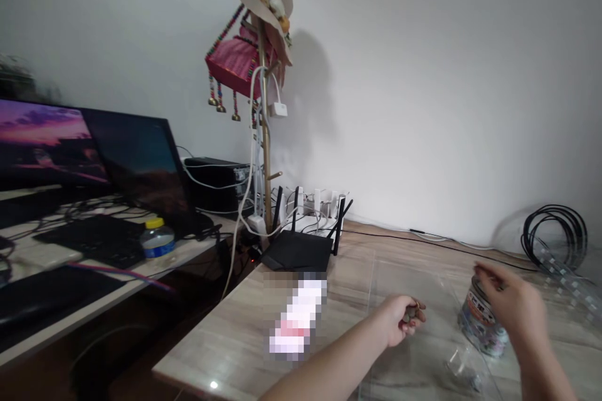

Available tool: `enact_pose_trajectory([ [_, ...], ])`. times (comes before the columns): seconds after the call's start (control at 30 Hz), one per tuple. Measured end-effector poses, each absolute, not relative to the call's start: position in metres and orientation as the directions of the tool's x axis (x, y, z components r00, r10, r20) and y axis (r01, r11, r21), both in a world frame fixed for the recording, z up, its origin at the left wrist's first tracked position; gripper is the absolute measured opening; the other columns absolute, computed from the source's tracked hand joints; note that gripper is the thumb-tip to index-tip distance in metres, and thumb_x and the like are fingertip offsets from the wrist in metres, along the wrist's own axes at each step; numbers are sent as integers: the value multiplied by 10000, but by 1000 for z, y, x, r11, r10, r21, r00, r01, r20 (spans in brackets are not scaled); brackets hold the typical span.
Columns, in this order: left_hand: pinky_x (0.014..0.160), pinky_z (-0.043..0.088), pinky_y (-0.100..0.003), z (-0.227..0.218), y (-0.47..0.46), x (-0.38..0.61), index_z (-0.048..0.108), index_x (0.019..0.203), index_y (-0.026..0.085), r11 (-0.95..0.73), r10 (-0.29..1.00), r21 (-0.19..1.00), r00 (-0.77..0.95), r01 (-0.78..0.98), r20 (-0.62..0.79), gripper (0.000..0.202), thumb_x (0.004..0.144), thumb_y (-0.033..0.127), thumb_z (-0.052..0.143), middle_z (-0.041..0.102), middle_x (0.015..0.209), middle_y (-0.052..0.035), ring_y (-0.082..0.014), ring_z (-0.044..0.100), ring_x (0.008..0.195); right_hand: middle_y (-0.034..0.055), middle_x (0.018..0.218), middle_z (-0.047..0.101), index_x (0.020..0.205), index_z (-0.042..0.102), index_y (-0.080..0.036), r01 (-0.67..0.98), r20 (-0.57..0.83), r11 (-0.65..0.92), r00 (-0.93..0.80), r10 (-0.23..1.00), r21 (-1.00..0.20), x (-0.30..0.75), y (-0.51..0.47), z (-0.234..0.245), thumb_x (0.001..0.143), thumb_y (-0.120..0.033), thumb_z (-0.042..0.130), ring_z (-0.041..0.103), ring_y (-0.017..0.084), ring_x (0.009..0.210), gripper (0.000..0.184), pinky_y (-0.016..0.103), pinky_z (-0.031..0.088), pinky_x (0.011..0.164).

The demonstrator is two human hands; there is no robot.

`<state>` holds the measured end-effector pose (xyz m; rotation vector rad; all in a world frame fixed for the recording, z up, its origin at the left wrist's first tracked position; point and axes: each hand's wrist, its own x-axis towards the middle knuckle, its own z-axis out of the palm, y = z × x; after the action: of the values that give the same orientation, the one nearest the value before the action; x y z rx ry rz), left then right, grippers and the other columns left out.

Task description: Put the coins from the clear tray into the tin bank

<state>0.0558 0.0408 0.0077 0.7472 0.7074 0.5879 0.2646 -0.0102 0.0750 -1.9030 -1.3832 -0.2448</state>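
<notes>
My left hand (399,319) is curled closed over a small roundish thing above the marble-patterned table (235,338); what it holds is too small to name. My right hand (510,304) reaches over a clear jar (480,326) with a printed label, fingers pinched at its top; the hand is motion-blurred. The jar stands on a clear sheet (409,276) lying on the table. Something small and clear (463,366) lies in front of the jar.
A black router (298,250) with antennas sits at the table's back edge beside a power strip (320,203). A stand (264,138) holds a hat and pink bag. Left: monitors (84,150), keyboard (94,238), water bottle (157,238). Coiled black cable (555,235) far right.
</notes>
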Motion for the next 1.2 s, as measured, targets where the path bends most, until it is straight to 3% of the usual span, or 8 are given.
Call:
enact_pose_trajectory([
  [0.1, 363, 107, -168, 6, 40, 57, 522, 710, 94, 578, 705, 787, 618, -217, -348, 144, 668, 99, 385, 562, 568, -50, -39, 399, 363, 48, 778, 641, 859, 634, -309, 816, 433, -387, 562, 705, -430, 306, -16, 78, 629, -518, 453, 551, 230, 640, 360, 294, 359, 482],
  [0.33, 355, 65, -192, 9, 38, 57, 531, 696, 107, 406, 720, 899, 663, -163, -206, 155, 692, 261, 512, 612, 654, -58, -12, 373, 344, 62, 859, 625, 871, 639, -281, 861, 478, -357, 501, 722, -363, 315, -10, 77, 623, -525, 458, 540, 252, 732, 392, 316, 377, 539],
  [0.47, 364, 18, -209, 10, 39, 56, 501, 633, 120, 384, 742, 909, 639, -160, -201, 278, 669, 391, 550, 537, 495, 8, 9, 216, 284, 66, 911, 612, 900, 615, -209, 914, 625, -74, 330, 707, -399, 265, -10, 81, 696, -472, 410, 524, 205, 773, 391, 299, 392, 635],
  [0.57, 366, 20, -207, 10, 40, 55, 489, 632, 131, 371, 756, 906, 632, -202, -169, 303, 669, 427, 540, 465, 438, 46, 9, 191, 278, 41, 778, 634, 823, 630, -186, 820, 384, 314, -127, 915, -478, 216, -9, 79, 714, -411, 423, 526, 143, 656, 324, 242, 394, 601],
  [0.7, 369, 35, -198, 11, 39, 54, 497, 681, 138, 370, 767, 900, 622, -230, -156, 274, 679, 410, 534, 439, 437, 60, 8, 201, 286, 10, 643, 625, 739, 639, -178, 707, 236, 434, -365, 900, -559, 182, -3, 70, 725, -346, 432, 516, 118, 593, 268, 211, 367, 539],
  [0.9, 358, 98, -174, 10, 40, 55, 546, 789, 98, 491, 714, 842, 657, -225, -242, 203, 741, 233, 403, 493, 485, 12, -11, 295, 304, 39, 755, 640, 766, 642, -192, 840, 461, 253, -4, 887, -480, 222, 2, 68, 703, -403, 443, 540, 155, 669, 297, 248, 393, 604],
  [1.03, 383, 244, -164, 5, 43, 56, 496, 878, 76, 546, 720, 808, 616, -219, -320, 228, 677, 82, 389, 600, 651, -72, -73, 508, 434, 59, 781, 640, 901, 628, -260, 853, 544, -240, 487, 683, -463, 281, -8, 74, 658, -499, 443, 546, 212, 639, 387, 291, 374, 509],
  [1.2, 365, 226, -151, 5, 41, 56, 432, 854, 122, 490, 730, 840, 637, -234, -248, 192, 666, 120, 473, 627, 797, -98, -102, 575, 512, 63, 727, 633, 796, 657, -293, 836, 480, -381, 541, 690, -394, 318, -14, 71, 604, -499, 470, 530, 213, 559, 338, 277, 328, 424],
])
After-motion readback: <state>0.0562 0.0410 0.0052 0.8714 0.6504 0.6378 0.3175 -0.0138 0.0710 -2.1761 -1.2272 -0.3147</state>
